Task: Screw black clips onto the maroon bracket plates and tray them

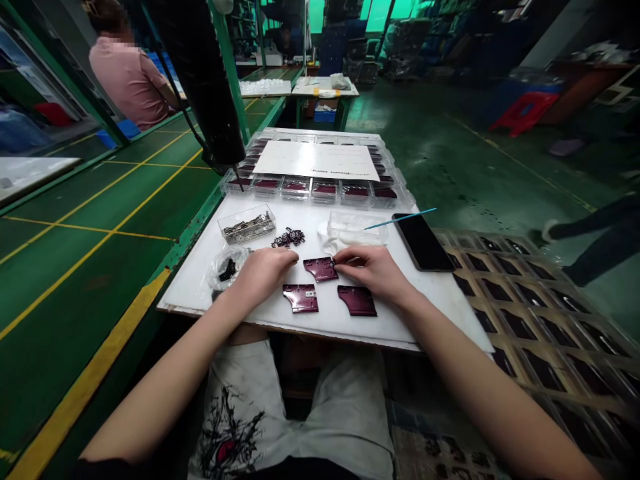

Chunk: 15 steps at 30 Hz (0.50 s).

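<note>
Our right hand point(373, 270) pinched on maroon plate point(320, 269) edge | left hand point(263, 273) half-curled, holding nothing, just beside it | loose clips point(289, 237) behind, on worktop point(430, 320)

Diffuse overhead lighting brightly illuminates the white surface point(425, 320), with soft, faint shadows beneath the left hand point(265, 273) and right hand point(373, 270) and small specular glare on the clear plastic tray point(310, 190). The green floor point(440, 167) shows a dull sheen, while the far right background falls dim and loses detail. Wide-angle distortion bends straight lines toward the frame edges, and distant objects appear slightly soft.
</note>
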Tool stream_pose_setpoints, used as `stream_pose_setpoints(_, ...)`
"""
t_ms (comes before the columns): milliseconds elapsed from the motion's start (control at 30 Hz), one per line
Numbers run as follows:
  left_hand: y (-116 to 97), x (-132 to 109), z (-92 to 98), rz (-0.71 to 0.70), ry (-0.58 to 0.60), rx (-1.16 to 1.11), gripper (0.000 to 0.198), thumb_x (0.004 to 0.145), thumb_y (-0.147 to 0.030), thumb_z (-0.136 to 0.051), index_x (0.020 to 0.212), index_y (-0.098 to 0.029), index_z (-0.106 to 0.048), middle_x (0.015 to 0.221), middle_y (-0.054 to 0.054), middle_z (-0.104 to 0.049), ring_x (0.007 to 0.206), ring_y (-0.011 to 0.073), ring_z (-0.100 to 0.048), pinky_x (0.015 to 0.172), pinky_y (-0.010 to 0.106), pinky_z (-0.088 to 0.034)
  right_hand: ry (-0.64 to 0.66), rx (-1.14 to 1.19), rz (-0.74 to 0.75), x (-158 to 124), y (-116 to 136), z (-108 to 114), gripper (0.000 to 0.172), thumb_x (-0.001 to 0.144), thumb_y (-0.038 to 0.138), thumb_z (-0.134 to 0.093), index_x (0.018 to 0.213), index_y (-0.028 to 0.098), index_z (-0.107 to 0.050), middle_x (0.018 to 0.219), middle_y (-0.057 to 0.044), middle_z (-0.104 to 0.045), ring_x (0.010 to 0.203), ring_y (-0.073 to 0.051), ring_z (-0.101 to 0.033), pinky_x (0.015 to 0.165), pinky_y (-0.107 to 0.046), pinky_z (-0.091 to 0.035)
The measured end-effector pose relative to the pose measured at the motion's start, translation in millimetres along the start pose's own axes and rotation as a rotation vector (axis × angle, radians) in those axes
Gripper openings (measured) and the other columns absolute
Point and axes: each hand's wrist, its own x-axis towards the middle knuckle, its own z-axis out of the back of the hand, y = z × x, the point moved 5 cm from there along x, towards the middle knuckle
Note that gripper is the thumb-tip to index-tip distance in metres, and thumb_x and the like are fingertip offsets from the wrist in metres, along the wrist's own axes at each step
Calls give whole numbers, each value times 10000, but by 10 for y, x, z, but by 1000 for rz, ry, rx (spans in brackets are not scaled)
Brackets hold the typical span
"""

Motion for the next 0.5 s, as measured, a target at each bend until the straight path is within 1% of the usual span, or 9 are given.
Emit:
stream_pose_setpoints(33,9,-10,-54,-13,23,28,245,945,-166,-500,987,-192,-741,1027,59,-721,937,218,-671,748,302,-475,7,-2,14,2,8,-5,107,821,222,-706,902,173,-755,928,-33,-742,855,-175,-685,786,-299,-521)
stream_pose_setpoints(100,32,-32,-95,-32,34,46,259,929,-136,-494,973,-188,-744,1047,70,-694,980,221,-640,771,306,-467,25,1,54,6,25,-16,82,835,204,-690,874,174,-756,952,-37,-744,870,-174,-691,800,-300,-523)
stream_pose_setpoints(167,50,-51,-94,-27,37,25,257,910,-119,-502,943,-176,-751,1012,75,-680,953,215,-626,779,309,-460,45,-10,102,10,44,-23,85,848,185,-673,860,173,-757,968,-41,-745,878,-172,-695,803,-297,-528)
stream_pose_setpoints(367,68,-26,-63,105,84,-79,203,848,-113,-571,843,-160,-768,932,69,-705,843,196,-639,771,312,-438,68,-148,268,2,117,-34,144,910,178,-613,893,166,-756,981,-51,-737,880,-164,-687,792,-295,-531)
stream_pose_setpoints(500,55,47,-16,175,109,-135,219,766,-55,-598,818,-164,-780,857,44,-717,771,174,-631,719,292,-425,87,-185,317,-21,133,-59,157,923,168,-594,904,165,-750,983,-58,-732,868,-164,-682,779,-303,-536)
